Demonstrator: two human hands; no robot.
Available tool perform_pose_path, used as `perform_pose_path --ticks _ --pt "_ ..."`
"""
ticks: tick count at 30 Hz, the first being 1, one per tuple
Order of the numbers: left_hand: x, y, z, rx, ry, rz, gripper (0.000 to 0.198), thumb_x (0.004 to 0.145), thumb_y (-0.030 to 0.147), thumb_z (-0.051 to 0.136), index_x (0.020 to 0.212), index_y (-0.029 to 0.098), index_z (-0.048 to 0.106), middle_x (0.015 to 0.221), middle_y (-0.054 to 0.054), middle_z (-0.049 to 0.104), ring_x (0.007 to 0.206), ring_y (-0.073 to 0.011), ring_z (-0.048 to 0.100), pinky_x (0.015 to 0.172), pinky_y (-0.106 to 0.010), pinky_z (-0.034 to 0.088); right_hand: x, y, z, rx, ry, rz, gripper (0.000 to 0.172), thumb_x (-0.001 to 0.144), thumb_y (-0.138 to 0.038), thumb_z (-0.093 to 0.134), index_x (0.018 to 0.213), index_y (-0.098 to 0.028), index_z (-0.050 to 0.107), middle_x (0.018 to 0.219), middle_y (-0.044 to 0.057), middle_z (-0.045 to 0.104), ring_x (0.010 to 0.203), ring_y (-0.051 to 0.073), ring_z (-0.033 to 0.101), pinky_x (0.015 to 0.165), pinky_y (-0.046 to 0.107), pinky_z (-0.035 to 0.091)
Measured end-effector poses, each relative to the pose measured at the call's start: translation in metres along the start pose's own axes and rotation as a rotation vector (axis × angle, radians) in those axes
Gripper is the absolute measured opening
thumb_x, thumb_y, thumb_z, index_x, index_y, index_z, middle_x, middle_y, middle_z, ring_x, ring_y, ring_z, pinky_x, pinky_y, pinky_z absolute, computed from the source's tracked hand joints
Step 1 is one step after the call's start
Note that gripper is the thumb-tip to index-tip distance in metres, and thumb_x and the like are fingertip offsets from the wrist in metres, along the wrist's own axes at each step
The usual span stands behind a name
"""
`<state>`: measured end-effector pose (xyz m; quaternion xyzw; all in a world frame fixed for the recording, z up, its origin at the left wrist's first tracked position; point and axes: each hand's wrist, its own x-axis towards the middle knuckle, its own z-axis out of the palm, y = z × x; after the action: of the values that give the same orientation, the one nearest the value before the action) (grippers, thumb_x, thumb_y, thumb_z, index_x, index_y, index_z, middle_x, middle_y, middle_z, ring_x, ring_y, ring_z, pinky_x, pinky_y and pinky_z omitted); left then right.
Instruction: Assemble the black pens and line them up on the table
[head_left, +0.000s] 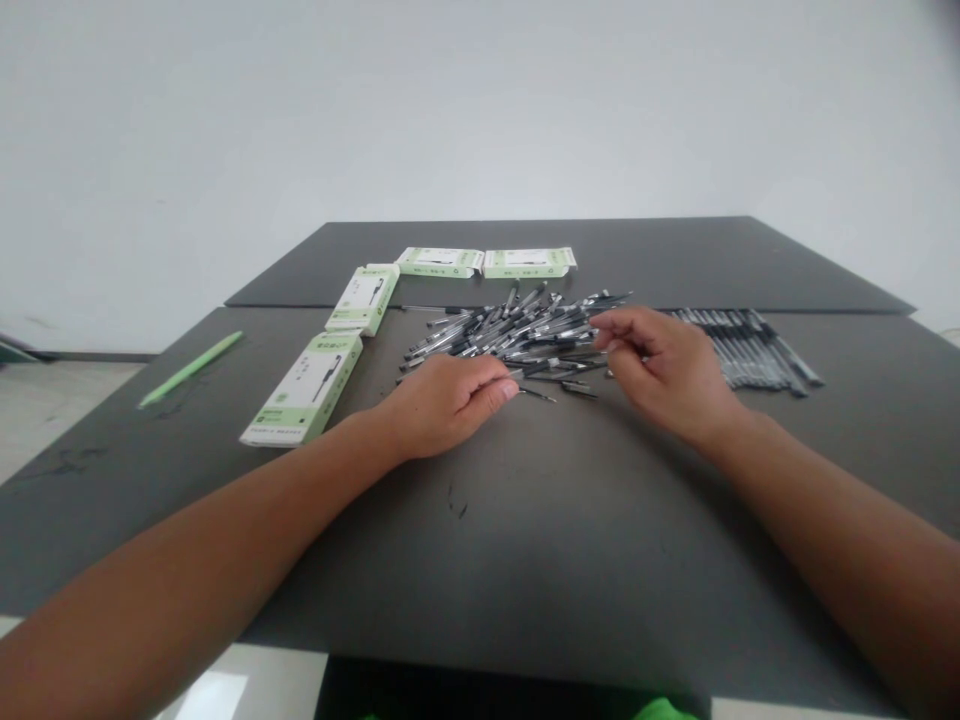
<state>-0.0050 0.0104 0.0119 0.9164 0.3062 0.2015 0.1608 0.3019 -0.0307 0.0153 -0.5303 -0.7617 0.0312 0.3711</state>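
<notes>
A loose pile of black-and-clear pens [517,325] lies mid-table, with caps and pen parts mixed in. My left hand [454,400] is at the pile's near left edge, thumb pressed against the fingers around a pen [534,370] whose end points right. Over the pile's right side, my right hand [660,370] has its thumb and index finger curled close together; whether something small is between them, I cannot make out. Beyond that hand, a row of pens [757,350] lies side by side, partly hidden by it. A thin refill [538,396] rests just in front of the pile.
Several white-and-green pen boxes [307,385] form an angled line left of and behind the pile. A light green pen [191,368] lies at the far left. Behind the dark table [480,560], a second tabletop [652,260] reaches toward the white wall.
</notes>
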Motion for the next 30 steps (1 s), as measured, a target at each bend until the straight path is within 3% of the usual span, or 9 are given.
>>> perform_pose_path --ticks 6,11,16,23,30 --pt "0.000 0.003 0.000 -0.048 0.047 -0.005 0.035 0.113 0.046 0.051 0.105 0.021 0.075 0.080 0.000 0.075 0.072 -0.0159 0.069 0.069 -0.030 0.046 0.005 0.032 0.001 -0.140 -0.250 -0.148 0.039 0.094 -0.012 0.052 0.124 -0.017 0.077 0.121 0.016 0.079 0.116 0.033 0.074 0.106 0.047 0.057" --pt "-0.001 0.007 -0.002 -0.030 0.069 0.030 0.034 0.113 0.044 0.052 0.102 0.020 0.075 0.078 0.000 0.074 0.069 -0.0150 0.068 0.068 -0.029 0.045 0.004 0.038 0.003 -0.208 -0.361 -0.195 0.036 0.093 -0.012 0.055 0.120 -0.014 0.079 0.120 0.017 0.079 0.116 0.034 0.073 0.110 0.049 0.055" --pt "0.000 0.007 -0.001 -0.018 0.043 0.080 0.033 0.113 0.042 0.053 0.101 0.020 0.075 0.079 0.000 0.075 0.069 -0.0144 0.068 0.067 -0.029 0.044 0.006 0.035 0.004 -0.234 -0.400 -0.225 0.033 0.096 -0.012 0.055 0.118 -0.015 0.080 0.118 0.016 0.080 0.117 0.034 0.073 0.109 0.048 0.056" --pt "0.002 -0.001 0.003 0.018 -0.009 0.020 0.036 0.114 0.044 0.050 0.108 0.020 0.076 0.086 -0.002 0.078 0.077 -0.0166 0.072 0.070 -0.029 0.044 0.006 0.046 0.009 -0.238 -0.388 -0.230 0.032 0.099 -0.010 0.053 0.115 -0.018 0.079 0.115 0.012 0.081 0.112 0.032 0.074 0.105 0.046 0.057" --pt "0.002 -0.004 0.003 0.069 -0.057 0.013 0.038 0.114 0.046 0.050 0.109 0.020 0.077 0.092 -0.004 0.081 0.083 -0.0198 0.074 0.074 -0.031 0.045 0.006 0.043 0.010 -0.222 -0.423 -0.158 0.031 0.099 -0.012 0.053 0.116 -0.018 0.078 0.113 0.012 0.080 0.108 0.029 0.075 0.100 0.041 0.057"
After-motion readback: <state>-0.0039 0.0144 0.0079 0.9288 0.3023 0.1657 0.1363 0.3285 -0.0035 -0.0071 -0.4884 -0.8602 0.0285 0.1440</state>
